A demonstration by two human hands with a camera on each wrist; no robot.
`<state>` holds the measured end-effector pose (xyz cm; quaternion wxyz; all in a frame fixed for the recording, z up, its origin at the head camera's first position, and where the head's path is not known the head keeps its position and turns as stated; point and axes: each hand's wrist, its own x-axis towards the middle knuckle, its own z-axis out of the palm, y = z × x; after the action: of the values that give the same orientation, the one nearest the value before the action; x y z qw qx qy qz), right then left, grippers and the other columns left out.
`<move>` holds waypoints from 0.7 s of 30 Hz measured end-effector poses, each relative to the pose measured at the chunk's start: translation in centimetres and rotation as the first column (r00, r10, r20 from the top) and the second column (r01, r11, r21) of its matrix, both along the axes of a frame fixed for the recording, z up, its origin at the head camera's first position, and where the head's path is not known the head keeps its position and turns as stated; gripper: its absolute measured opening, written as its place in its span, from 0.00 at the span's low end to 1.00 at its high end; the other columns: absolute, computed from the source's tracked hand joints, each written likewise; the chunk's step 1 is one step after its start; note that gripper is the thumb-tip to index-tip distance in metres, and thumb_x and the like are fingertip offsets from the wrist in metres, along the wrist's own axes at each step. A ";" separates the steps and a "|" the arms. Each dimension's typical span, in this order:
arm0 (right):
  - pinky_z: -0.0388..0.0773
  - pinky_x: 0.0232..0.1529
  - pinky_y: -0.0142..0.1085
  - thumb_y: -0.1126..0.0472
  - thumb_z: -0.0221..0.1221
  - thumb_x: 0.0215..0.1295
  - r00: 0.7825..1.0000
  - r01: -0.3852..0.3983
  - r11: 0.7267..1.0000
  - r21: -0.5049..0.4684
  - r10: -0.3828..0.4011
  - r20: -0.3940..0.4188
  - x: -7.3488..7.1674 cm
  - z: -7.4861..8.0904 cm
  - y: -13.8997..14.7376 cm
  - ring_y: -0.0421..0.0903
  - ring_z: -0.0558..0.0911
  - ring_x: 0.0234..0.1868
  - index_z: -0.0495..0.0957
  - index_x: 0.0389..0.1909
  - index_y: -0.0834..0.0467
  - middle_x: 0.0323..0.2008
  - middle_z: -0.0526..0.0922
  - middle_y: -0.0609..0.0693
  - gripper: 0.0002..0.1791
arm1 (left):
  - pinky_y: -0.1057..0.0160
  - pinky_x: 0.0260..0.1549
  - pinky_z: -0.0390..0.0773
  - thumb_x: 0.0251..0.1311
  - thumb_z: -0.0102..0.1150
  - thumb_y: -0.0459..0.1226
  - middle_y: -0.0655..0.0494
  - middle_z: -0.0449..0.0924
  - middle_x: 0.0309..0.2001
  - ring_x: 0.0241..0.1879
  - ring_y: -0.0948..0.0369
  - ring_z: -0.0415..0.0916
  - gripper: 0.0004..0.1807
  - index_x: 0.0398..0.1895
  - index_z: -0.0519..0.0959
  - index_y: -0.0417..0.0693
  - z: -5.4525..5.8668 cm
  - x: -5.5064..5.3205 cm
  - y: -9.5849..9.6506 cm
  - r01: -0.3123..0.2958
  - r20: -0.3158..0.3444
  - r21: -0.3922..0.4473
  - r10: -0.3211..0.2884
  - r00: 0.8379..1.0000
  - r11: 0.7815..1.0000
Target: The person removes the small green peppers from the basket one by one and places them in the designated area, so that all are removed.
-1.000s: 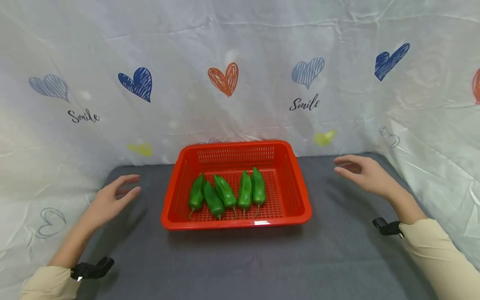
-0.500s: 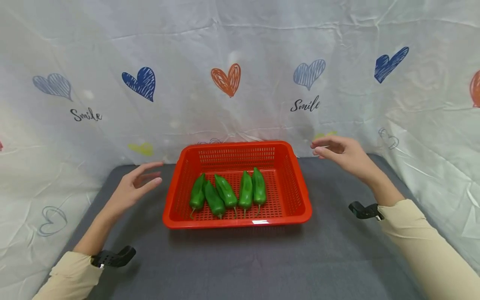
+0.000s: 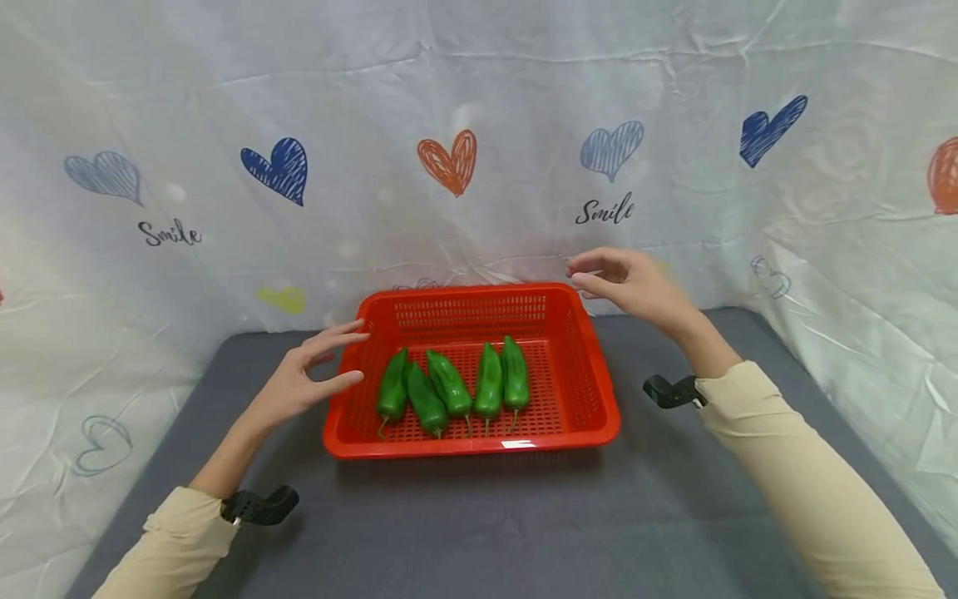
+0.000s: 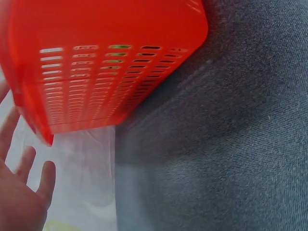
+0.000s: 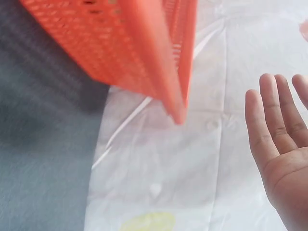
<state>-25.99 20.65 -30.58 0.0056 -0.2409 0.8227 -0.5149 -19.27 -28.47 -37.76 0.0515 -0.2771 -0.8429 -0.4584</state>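
Note:
A red plastic basket [image 3: 471, 447] with slotted walls stands on the grey cloth, and several green peppers [image 3: 447, 383] lie side by side in it, stems toward me. My left hand [image 3: 303, 378] hovers at the basket's left rim in the head view, fingers spread and holding nothing; whether it touches the rim I cannot tell. Above the far right corner, my right hand [image 3: 632, 287] hangs with relaxed fingers and nothing in it. The right wrist view shows the right hand [image 5: 284, 149] apart from the basket [image 5: 154, 53]. In the left wrist view, the basket's wall [image 4: 96, 72] fills the upper left.
A grey cloth [image 3: 479, 524] covers the table. Behind it and along the sides hangs a white sheet [image 3: 509, 91] printed with hearts and the word Smile. Each wrist bears a black strap with a camera, such as the left wrist camera [image 3: 262, 505].
Both hands have moved inward to the basket: the left hand rightward to its left rim, the right hand leftward and up to the far right corner. The basket and peppers stay put.

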 end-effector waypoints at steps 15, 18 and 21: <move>0.78 0.54 0.49 0.62 0.63 0.71 0.996 -0.085 0.989 -0.120 0.089 0.028 -2.1 0.9 -5.4 0.56 0.83 0.51 0.79 0.58 0.66 0.53 0.83 0.59 0.18 | 0.25 0.60 0.45 0.59 0.70 0.28 0.48 0.67 0.72 0.73 0.42 0.50 0.28 0.65 0.79 0.42 -1.5 -0.8 0.4 0.012 -0.065 -0.001 -0.012 0.998 1.000; 0.78 0.53 0.49 0.64 0.64 0.71 0.993 -0.106 0.985 -0.139 0.113 0.045 -2.4 0.5 -6.4 0.55 0.83 0.50 0.79 0.57 0.68 0.54 0.81 0.63 0.18 | 0.25 0.60 0.45 0.58 0.70 0.27 0.46 0.67 0.72 0.72 0.42 0.51 0.27 0.63 0.79 0.40 -1.6 -0.9 0.5 0.020 -0.079 0.004 -0.020 0.997 1.000; 0.79 0.53 0.50 0.64 0.64 0.71 0.990 -0.114 0.984 -0.137 0.123 0.062 -2.6 0.0 -7.1 0.53 0.84 0.50 0.79 0.57 0.68 0.56 0.79 0.66 0.18 | 0.24 0.59 0.46 0.56 0.71 0.26 0.44 0.67 0.72 0.72 0.40 0.52 0.28 0.62 0.79 0.39 -1.7 -1.0 0.5 0.023 -0.085 0.006 -0.023 0.996 1.000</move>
<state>-28.56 13.59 -30.54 0.0489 -0.2711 0.7701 -0.5753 -20.25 -28.02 -39.51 0.0827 -0.3059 -0.8351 -0.4496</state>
